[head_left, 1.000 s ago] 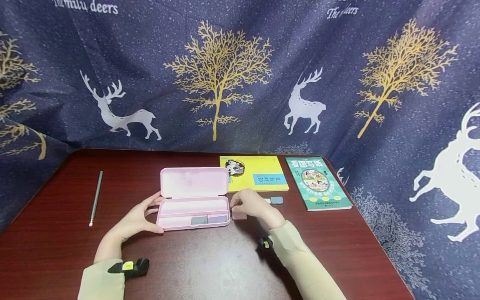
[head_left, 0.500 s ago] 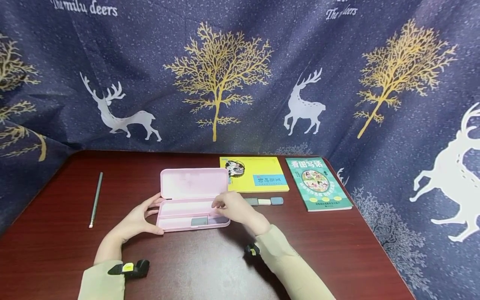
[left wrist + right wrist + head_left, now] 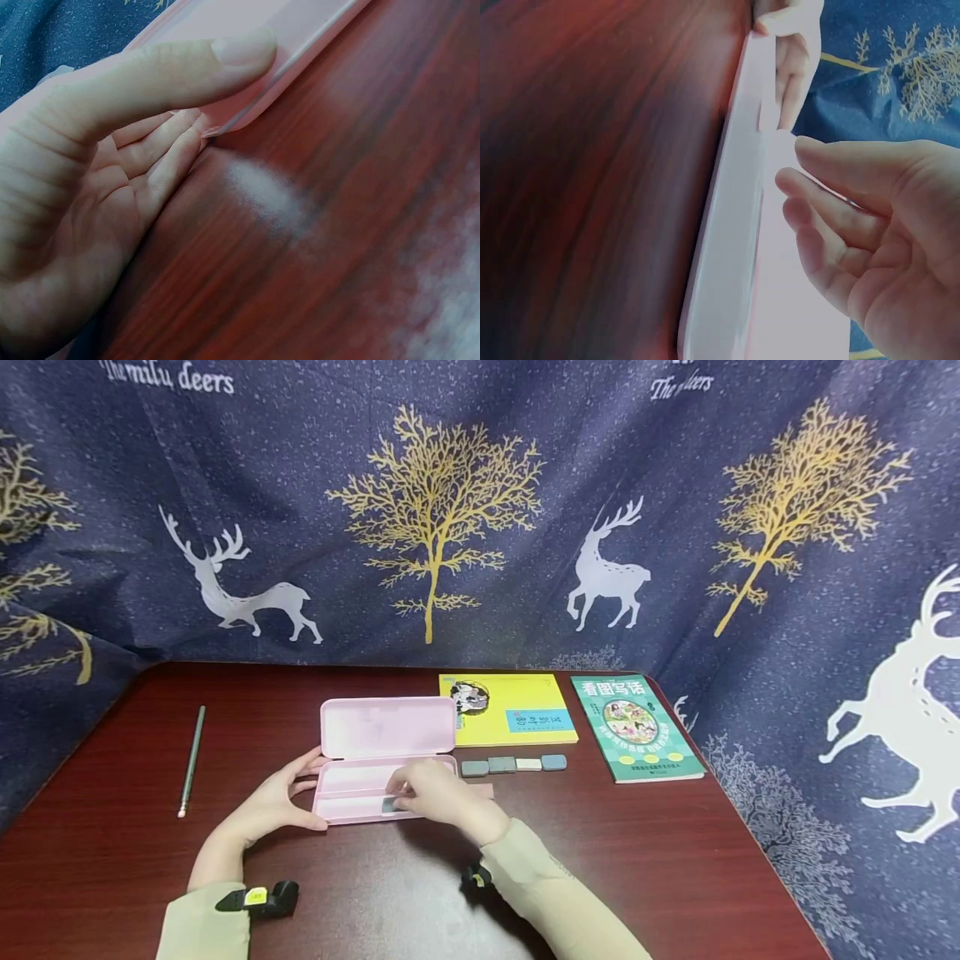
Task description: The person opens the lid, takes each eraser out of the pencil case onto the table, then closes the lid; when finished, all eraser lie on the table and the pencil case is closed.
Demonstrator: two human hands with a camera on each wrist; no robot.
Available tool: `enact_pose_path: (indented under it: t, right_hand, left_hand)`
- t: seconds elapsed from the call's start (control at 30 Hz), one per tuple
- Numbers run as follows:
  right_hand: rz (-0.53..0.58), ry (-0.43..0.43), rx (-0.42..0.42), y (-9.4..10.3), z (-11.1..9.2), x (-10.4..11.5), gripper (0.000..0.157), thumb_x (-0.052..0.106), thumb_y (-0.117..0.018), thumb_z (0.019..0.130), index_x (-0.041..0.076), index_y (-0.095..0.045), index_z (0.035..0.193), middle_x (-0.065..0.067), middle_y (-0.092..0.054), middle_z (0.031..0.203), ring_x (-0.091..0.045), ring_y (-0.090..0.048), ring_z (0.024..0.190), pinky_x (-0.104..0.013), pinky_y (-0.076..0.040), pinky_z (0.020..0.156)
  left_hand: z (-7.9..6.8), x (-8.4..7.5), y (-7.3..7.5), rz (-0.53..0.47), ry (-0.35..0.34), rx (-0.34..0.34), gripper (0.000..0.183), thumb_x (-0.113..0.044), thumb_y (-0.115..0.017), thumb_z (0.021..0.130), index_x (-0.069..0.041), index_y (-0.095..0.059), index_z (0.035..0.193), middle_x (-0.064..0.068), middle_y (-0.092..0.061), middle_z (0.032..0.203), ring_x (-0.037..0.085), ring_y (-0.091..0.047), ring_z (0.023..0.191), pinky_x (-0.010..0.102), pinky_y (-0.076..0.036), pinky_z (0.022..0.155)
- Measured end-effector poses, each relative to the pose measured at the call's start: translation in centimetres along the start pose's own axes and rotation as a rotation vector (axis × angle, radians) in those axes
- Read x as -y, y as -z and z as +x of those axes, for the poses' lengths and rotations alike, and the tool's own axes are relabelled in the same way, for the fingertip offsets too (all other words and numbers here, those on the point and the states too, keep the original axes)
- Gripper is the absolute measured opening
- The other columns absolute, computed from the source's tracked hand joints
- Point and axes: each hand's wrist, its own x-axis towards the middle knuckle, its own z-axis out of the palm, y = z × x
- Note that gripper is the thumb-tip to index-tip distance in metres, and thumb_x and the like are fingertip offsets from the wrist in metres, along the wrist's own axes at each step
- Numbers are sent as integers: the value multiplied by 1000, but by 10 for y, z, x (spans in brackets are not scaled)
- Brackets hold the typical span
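A pink pencil case (image 3: pixel 352 810) lies with its lid raised on the dark red table. My left hand (image 3: pixel 266 797) holds its left end, thumb (image 3: pixel 244 49) at the front corner and fingers (image 3: pixel 161 154) round the side. Over the right part of the tray hovers my right hand (image 3: pixel 435 793), its fingers loosely bent; in the right wrist view nothing shows between thumb and fingertips. A grey-green eraser (image 3: pixel 389 805) peeks out in the front compartment beside those fingertips. Whatever lies under the right hand is hidden.
Right of the case stand several erasers in a row, with a blue eraser (image 3: pixel 553 762) at its end. A pink eraser (image 3: pixel 483 791) lies nearer. Behind are a yellow book (image 3: pixel 510 731) and a green book (image 3: pixel 637 727). A pencil (image 3: pixel 192 760) lies left.
My right hand has moved left from beside the case to above its front compartment, uncovering a dark grey eraser at the row's left end. The left hand stays put.
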Motion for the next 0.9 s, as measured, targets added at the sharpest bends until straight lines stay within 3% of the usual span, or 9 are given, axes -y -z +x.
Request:
enact_pose_path:
  t: [0.27, 0.53, 0.9]
  right_hand:
    - [-41, 23, 41, -8, 2, 5, 19, 14, -69, 90, 14, -76, 108, 6, -75, 106, -5, -67, 103, -14, -49, 92]
    - [-29, 11, 54, -11, 2, 6, 20, 11, -69, 90, 13, -76, 109, 4, -75, 105, -4, -68, 99, -13, -50, 90]
    - [-58, 40, 36, -10, 5, 8, 20, 4, -67, 89, 13, -75, 106, 3, -74, 102, -6, -66, 98, -13, -49, 89]
  left_hand:
    - [0, -1, 0, 8, 2, 0, 114, -12, -90, 64, 6, -20, 152, 31, -40, 144, -18, -45, 107, 10, -46, 92]
    - [1, 0, -1, 12, 2, -2, 115, -11, -91, 63, 6, -20, 152, 31, -42, 143, -13, -47, 108, 11, -46, 92]
    - [0, -1, 1, 27, 10, 0, 115, -14, -91, 64, 5, -20, 152, 29, -42, 144, -19, -44, 106, 13, -47, 92]
